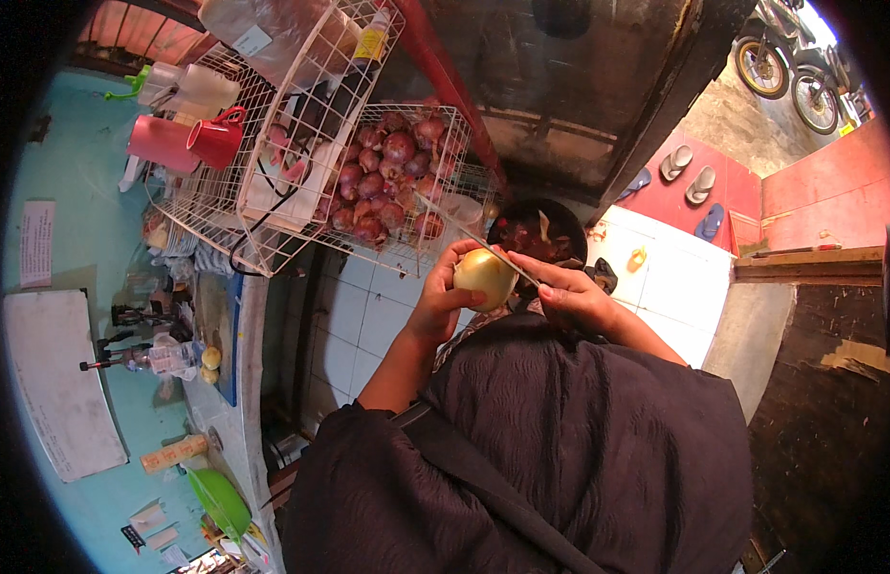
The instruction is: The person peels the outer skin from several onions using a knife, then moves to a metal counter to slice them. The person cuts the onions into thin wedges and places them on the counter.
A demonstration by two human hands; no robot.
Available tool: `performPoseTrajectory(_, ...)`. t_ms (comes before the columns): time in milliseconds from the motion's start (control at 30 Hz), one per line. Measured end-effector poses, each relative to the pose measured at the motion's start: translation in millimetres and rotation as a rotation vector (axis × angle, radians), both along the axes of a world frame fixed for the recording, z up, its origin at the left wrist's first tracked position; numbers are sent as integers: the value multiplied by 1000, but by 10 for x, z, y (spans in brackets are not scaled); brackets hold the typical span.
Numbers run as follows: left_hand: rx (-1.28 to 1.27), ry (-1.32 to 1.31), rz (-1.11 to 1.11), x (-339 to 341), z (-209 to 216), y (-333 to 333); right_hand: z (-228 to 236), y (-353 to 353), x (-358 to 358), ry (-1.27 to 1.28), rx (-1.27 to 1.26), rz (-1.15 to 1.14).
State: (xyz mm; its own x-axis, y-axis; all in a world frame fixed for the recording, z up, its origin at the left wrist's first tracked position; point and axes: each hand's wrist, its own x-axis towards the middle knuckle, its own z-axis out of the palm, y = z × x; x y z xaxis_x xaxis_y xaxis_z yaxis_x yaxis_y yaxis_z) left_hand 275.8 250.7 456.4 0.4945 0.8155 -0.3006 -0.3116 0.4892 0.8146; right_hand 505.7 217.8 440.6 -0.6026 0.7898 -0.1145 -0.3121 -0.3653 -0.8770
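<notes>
My left hand is closed around a smooth, pale yellow-green onion in front of my lap. The thumb lies across its near side. My right hand grips a knife whose blade slants up and left, along the onion's upper right side. Whether the edge is cutting into it, I cannot tell. Just beyond my hands, a white wire basket holds several red onions. A dark round basin with what look like skins and scraps stands on the floor past my right hand.
A white wire rack holds a red mug and plastic containers. The counter at left carries a blue cutting board with small pale yellow pieces, and a green bowl. Slippers lie by the doorway; motorbikes stand outside.
</notes>
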Motion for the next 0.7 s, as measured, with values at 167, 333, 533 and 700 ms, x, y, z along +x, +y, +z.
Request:
performPoseTrajectory(167, 78, 80, 10, 1, 5, -6, 0, 20, -88, -40, -67, -87)
performPoseTrajectory(333, 40, -22, 7, -16, 40, -8, -154, 77, -154, -106, -18, -195)
performPoseTrajectory(533, -56, -209, -18, 10, 145, 5, -359, 168, -78, -60, -185, -218)
performPoseTrajectory(700, -107, -176, 151, 37, 40, 43, -23, 35, -3, 76, -96, -175)
